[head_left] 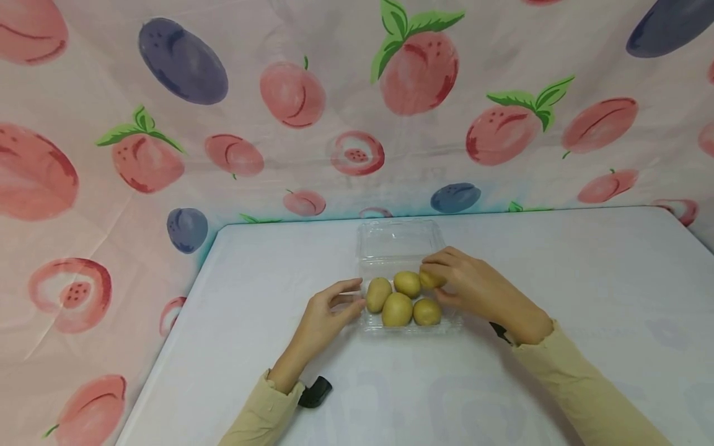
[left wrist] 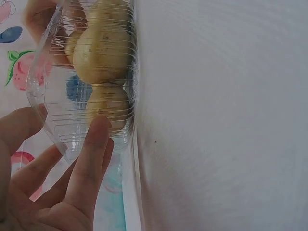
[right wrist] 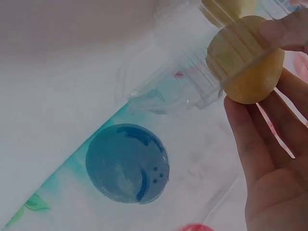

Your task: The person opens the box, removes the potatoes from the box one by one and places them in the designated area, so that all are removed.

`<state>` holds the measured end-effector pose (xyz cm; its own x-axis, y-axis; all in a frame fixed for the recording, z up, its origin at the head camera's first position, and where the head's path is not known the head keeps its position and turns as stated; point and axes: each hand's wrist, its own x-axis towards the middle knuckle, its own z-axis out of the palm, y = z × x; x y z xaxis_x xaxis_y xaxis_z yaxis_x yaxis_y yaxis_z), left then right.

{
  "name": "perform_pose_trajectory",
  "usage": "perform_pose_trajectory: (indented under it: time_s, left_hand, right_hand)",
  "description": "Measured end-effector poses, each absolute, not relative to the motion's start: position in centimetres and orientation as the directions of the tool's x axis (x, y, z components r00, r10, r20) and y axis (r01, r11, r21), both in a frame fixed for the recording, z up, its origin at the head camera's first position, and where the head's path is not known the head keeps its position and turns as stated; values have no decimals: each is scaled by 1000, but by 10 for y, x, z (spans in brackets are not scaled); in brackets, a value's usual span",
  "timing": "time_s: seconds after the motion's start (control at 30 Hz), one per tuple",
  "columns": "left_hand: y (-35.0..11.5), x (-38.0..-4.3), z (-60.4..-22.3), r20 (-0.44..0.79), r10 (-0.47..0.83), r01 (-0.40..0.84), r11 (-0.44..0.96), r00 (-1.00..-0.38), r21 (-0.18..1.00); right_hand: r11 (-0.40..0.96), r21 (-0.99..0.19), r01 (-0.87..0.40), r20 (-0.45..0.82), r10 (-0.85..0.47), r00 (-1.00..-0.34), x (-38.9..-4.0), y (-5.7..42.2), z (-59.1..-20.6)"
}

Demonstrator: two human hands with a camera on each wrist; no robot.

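A clear plastic clamshell box [head_left: 409, 330] lies on the table with its lid folded back, several yellow-brown potatoes [head_left: 397, 310] in its base. My right hand [head_left: 465, 282] grips a potato [right wrist: 252, 72] at the far right of the base. In the right wrist view, the thumb is on one side of it and fingertips on the other; part of it shows through the ribbed plastic wall. At the box's left side is my left hand [head_left: 326, 313], fingers spread and fairly straight. Its fingertips [left wrist: 98, 127] touch the ribbed wall from outside, as the left wrist view shows.
The transparent lid [head_left: 400, 240] extends toward the back edge of the white table [head_left: 268, 272]. Behind and to the left hangs a cloth [head_left: 329, 74] printed with fruit. A black wrist device [head_left: 315, 392] sits at the left cuff.
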<state>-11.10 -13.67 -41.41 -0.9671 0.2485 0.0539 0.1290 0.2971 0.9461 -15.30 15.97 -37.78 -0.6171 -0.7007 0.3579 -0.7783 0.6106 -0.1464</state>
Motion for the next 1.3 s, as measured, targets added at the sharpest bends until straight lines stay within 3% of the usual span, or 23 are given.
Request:
perform_pose_trajectory:
  time_s: [1.3]
  left_hand:
    - [-136,-110,-414,51,240,124,298,-969,947]
  right_hand:
    - [663,-168,-729,479,-592,-648,-157,198,-371]
